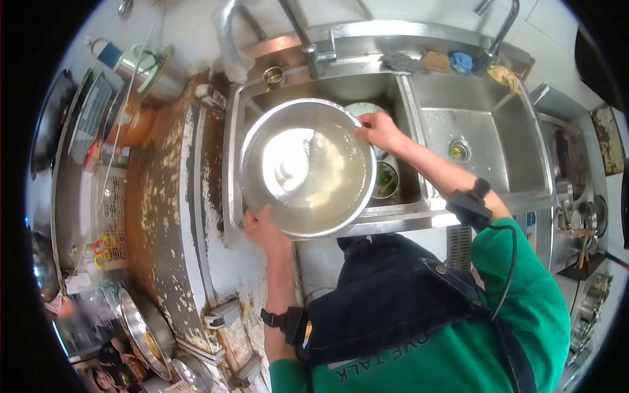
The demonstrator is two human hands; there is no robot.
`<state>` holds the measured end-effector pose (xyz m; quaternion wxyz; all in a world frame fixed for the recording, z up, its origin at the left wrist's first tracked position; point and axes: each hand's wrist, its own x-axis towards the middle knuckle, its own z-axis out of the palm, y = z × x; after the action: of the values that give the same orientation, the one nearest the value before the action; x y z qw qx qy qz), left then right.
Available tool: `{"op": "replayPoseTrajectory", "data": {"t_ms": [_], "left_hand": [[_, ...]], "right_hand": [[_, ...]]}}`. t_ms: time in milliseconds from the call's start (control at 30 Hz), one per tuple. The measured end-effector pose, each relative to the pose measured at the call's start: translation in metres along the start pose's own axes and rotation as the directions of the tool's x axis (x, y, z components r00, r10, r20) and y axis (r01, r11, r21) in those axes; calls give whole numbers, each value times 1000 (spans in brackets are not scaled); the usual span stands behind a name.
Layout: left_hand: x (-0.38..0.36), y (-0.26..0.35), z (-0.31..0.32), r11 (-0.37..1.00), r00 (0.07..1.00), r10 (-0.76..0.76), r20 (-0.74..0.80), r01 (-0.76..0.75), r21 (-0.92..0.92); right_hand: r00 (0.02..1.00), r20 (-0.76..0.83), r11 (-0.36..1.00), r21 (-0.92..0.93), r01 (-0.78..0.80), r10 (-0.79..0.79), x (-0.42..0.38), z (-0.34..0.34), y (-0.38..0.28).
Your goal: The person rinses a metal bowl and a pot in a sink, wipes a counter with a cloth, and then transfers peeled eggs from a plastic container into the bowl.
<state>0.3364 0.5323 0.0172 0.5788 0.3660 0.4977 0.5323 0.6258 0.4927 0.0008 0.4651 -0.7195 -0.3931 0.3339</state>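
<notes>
A large round steel basin (327, 177) with cloudy liquid in it is held over the left sink (262, 101). My left hand (263, 226) grips its lower left rim, fingers partly hidden by the rim. On the upper right rim, my right hand (380, 131) is closed with the thumb and fingers round the edge. Below and behind the basin, a pale plate (363, 110) shows in the sink. Near the basin's right side is a small round container with green bits (385, 180), also in the sink.
The right sink (488, 118) has green scraps at its drain (460, 150). Faucets (313, 56) rise behind. Cloths (461, 62) lie on the back ledge, with a small metal cup (273, 77) at the left corner. A worn brown counter (157, 203) stands left.
</notes>
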Motion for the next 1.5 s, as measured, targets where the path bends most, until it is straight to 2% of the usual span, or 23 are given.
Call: {"op": "replayPoseTrajectory", "data": {"t_ms": [33, 100, 167, 233, 300, 333, 400, 533, 700, 833, 900, 1000, 1033, 1100, 1200, 1267, 1300, 1333, 1367, 1400, 1433, 1467, 1500], "left_hand": [[-1, -2, 11, 999, 1000, 28, 4, -29, 21], [0, -6, 29, 997, 998, 63, 26, -64, 34], [2, -12, 44, 981, 991, 96, 89, -109, 161], [3, -18, 60, 979, 988, 118, 103, -133, 152], [5, -22, 69, 909, 952, 254, 171, -295, 293], [4, -23, 72, 908, 951, 252, 178, -296, 295], [3, -23, 78, 798, 882, 386, 271, -467, 381], [-8, -26, 88, 727, 851, 422, 312, -523, 445], [-21, -25, 91, 507, 683, 551, 480, -731, 458], [-34, -13, 97, 425, 584, 599, 548, -812, 400], [-41, -5, 98, 366, 490, 626, 607, -872, 327], [-50, 8, 98, 250, 429, 614, 662, -902, 353], [-51, 11, 100, 245, 427, 619, 659, -903, 354], [-53, 15, 104, 117, 244, 669, 702, -967, 224], [-56, 22, 104, 129, 229, 750, 621, -971, 201], [-45, 24, 103, 134, 264, 734, 626, -959, 248], [-44, 23, 99, 145, 305, 717, 627, -945, 293], [-42, 22, 97, 284, 410, 699, 586, -911, 299], [-38, 24, 98, 269, 396, 721, 569, -916, 297], [-39, 25, 95, 458, 562, 707, 430, -827, 327], [-41, 24, 89, 631, 712, 647, 274, -701, 332], [-39, 21, 88, 685, 768, 597, 233, -639, 351], [-40, 21, 84, 786, 850, 483, 211, -527, 323]], "right_hand": [[1000, -15, 1000, 5, 2, -2, -1, -7, 8], [997, -62, 982, -181, -60, 49, -1, -22, 22], [991, -121, 981, -182, -70, 49, 0, -28, 44], [983, -183, 965, -250, -74, 28, 0, -33, 60], [972, -233, 976, -202, -75, 26, -4, -36, 71], [969, -246, 975, -206, -88, 36, -5, -36, 78], [955, -292, 975, -196, -103, 42, -5, -34, 89], [942, -330, 977, -180, -118, 53, -7, -33, 99], [914, -403, 990, -101, -98, 49, 0, -30, 112], [884, -462, 995, -19, -94, 74, -4, -34, 97], [866, -498, 997, 79, -8, 46, -7, -37, 93], [850, -527, 975, 187, 123, -6, -10, -38, 87], [825, -564, 947, 248, 204, -30, -10, -39, 86], [827, -560, 934, 276, 227, -35, -10, -38, 84], [798, -602, 945, 241, 219, -32, -15, -42, 60], [760, -623, 886, 228, 404, -186, -12, -44, 57], [767, -614, 886, 231, 402, -187, -17, -44, 56], [805, -561, 942, 123, 313, -194, -17, -47, 54], [833, -511, 970, -1, 245, -211, -6, -52, 45], [808, -540, 883, 227, 410, -236, -3, -47, 39], [841, -487, 932, 130, 339, -238, -8, -50, 27], [873, -421, 958, 30, 284, -245, -11, -55, 17], [914, -339, 956, 112, 272, -221, 4, -52, 35]]}}
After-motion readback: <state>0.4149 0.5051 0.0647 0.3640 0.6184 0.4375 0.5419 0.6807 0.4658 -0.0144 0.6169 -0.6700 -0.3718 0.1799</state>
